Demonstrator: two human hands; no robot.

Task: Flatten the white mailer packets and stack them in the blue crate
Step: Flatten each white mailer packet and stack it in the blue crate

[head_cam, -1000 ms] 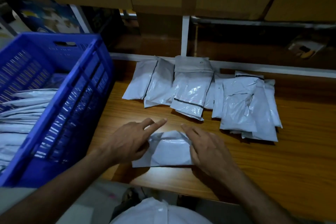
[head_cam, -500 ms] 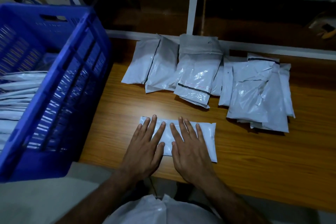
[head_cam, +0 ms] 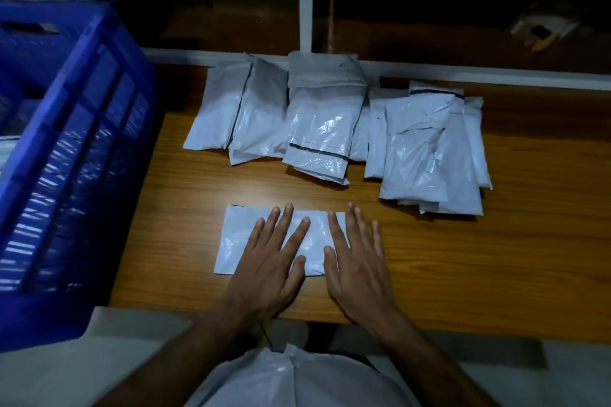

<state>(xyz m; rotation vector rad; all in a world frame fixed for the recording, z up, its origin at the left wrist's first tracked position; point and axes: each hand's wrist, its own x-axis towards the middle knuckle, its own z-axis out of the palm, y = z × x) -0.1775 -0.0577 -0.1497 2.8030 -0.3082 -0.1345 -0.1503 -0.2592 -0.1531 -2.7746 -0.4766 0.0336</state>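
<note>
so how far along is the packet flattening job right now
Done: hard to judge, since the blue crate on the left is blurred and its contents barely show. In hand: the left hand and right hand press flat on one white packet on the wooden table. Left: that packet still needs crating, and an overlapping pile of packets waits behind.

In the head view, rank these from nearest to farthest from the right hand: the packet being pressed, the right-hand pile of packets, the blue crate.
1. The packet being pressed: directly under the right hand and the left hand, near the table's front edge.
2. The right-hand pile of packets: beyond the hand, slightly right.
3. The blue crate: far left, past the left hand.
</note>
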